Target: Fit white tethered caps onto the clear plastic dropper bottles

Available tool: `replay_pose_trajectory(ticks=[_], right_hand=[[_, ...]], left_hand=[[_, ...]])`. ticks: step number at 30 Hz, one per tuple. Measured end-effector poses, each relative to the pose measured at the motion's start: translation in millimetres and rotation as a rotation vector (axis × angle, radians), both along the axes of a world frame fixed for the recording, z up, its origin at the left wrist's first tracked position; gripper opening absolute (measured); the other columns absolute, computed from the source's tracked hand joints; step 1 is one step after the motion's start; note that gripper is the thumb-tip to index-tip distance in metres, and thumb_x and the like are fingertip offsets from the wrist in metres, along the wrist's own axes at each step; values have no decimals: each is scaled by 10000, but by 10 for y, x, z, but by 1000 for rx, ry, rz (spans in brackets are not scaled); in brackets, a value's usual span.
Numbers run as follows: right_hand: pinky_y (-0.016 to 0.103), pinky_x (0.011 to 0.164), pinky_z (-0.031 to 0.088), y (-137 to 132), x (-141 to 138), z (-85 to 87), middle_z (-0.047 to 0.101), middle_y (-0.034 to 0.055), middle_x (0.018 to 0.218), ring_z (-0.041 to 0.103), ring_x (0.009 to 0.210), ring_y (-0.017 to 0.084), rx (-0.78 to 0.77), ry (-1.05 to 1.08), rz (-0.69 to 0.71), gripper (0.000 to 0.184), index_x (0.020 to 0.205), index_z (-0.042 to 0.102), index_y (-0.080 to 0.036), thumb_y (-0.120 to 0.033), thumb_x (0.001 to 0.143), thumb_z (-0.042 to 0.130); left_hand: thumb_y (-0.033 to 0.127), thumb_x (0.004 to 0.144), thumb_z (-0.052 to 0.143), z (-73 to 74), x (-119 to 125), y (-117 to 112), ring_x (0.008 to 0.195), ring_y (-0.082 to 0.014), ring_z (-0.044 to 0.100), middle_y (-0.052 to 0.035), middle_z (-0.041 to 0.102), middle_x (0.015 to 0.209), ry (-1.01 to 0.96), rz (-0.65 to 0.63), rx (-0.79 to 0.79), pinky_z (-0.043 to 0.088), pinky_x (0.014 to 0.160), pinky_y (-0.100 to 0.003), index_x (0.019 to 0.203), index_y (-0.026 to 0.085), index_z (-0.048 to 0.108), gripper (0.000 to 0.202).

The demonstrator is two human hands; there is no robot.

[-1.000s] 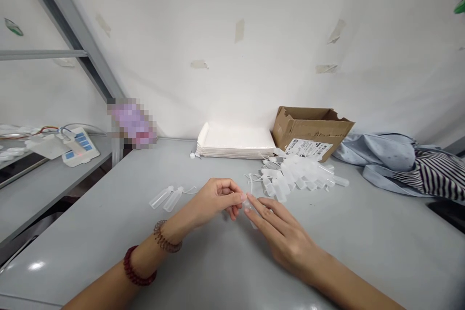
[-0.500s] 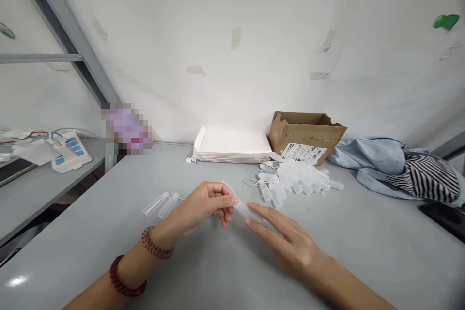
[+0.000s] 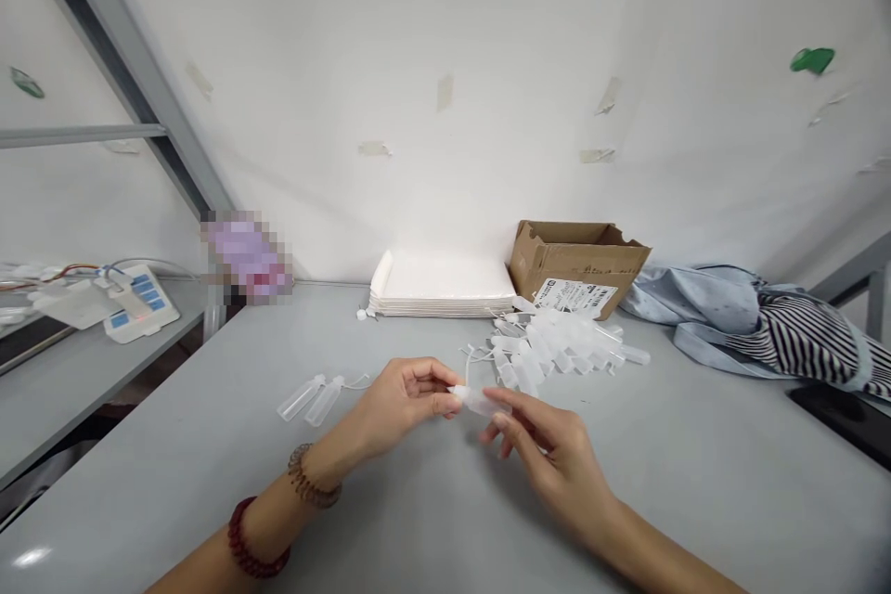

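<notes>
Between my hands is a small translucent plastic tube (image 3: 479,402) with a thin white strap at its narrow end, lying slightly tilted above the table. My left hand (image 3: 414,394) pinches the narrow end between thumb and fingertips. At the wider end, my right hand (image 3: 549,445) has its thumb and index finger closed on the tube. Two similar clear tubes (image 3: 324,404) lie side by side left of my left hand, one with its strap trailing toward the wrist. Beyond my right hand, a heap of the same tubes (image 3: 557,343) is spread on the table.
A stack of white padded sheets or envelopes (image 3: 442,288) lies against the wall. Beside it stands an open cardboard box (image 3: 581,264). Farther right are a light blue bag or cloth (image 3: 668,292) and a dark phone-like object (image 3: 845,418). A white power strip (image 3: 143,306) sits at left.
My right hand has gone from extended fingers to a grip on the tube's wider end. The tube has turned closer to level, and its strap now points upward.
</notes>
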State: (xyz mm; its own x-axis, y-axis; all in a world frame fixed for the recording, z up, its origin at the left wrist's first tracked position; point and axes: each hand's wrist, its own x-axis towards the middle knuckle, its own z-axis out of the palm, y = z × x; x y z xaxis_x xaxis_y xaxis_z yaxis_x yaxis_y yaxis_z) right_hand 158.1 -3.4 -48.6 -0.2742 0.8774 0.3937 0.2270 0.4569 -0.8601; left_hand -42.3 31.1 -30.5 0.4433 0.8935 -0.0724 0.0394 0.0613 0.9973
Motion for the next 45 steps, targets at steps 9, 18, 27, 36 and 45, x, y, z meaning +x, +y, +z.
replay_pose_trajectory(ticks=[9, 18, 27, 36, 45], right_hand=[[147, 361, 320, 131, 38, 28, 548, -10, 555, 402, 348, 18, -955, 477, 247, 383, 617, 563, -109, -427, 830, 578], [254, 550, 486, 77, 52, 31, 617, 27, 677, 582, 588, 133, -11, -74, -49, 255, 1058, 616, -151, -301, 901, 481], [278, 671, 550, 152, 107, -52, 644, 126, 956, 639, 849, 195, 829, -435, -172, 460, 1322, 415, -168, -62, 878, 473], [291, 635, 551, 124, 109, -63, 639, 149, 913, 633, 796, 205, 943, -519, -150, 511, 1347, 371, -98, -24, 854, 484], [245, 508, 452, 101, 100, -9, 591, 63, 768, 531, 588, 138, 489, -337, -44, 231, 1076, 546, -160, -163, 927, 370]], left_hand=[[220, 778, 632, 43, 42, -57, 854, -180, 589, -56, 631, 889, 81, -5, 220, 486, 800, -296, 833, 145, 680, 105], [391, 833, 569, 14, 6, -4, 784, -174, 614, -52, 658, 844, 153, -3, 70, 497, 720, -299, 959, 146, 629, 282], [492, 851, 486, -13, 83, -33, 529, -110, 512, 3, 526, 604, -45, -47, -162, 454, 524, -254, 710, 131, 587, 401], [416, 806, 564, 39, 82, -69, 508, -101, 443, 13, 488, 572, -34, -79, -242, 424, 449, -225, 624, 130, 562, 338], [417, 827, 548, -17, 79, -72, 551, -110, 546, -6, 583, 673, 96, -99, -33, 459, 580, -248, 702, 139, 595, 309]])
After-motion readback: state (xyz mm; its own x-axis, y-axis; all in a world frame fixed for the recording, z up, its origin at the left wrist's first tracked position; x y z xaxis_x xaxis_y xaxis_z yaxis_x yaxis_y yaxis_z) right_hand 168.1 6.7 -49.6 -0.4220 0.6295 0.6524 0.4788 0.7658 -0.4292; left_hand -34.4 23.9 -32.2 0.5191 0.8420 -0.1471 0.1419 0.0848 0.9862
